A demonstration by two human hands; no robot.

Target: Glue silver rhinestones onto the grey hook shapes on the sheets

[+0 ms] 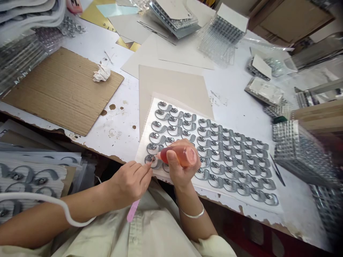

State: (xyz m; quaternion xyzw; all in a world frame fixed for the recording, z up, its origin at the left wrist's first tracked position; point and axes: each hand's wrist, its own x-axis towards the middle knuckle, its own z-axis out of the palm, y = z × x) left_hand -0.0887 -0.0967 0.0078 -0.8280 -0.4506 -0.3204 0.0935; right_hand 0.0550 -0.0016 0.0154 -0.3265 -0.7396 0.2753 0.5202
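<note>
A white-backed plastic sheet (142, 151) lies on the table, carrying rows of grey curved pieces, each set with a silvery rhinestone. My right hand (180, 164) grips a translucent orange squeeze bottle (178, 156), its narrow tip pointing left toward the corner piece (152, 160). My left hand (130, 182) rests at the sheet's near edge, its fingertips at that same piece. A pink stick (133, 210) runs out from under my left hand, and its upper end is hidden.
A cardboard sheet (63, 91) with crumpled tissue (102, 74) lies to the left. Stacks of rhinestone sheets (300, 153) and loose papers (171, 82) crowd the back and right. Dark tweezers (277, 170) lie to the right, and a pile of printed sheets (32, 178) sits below the table's left edge.
</note>
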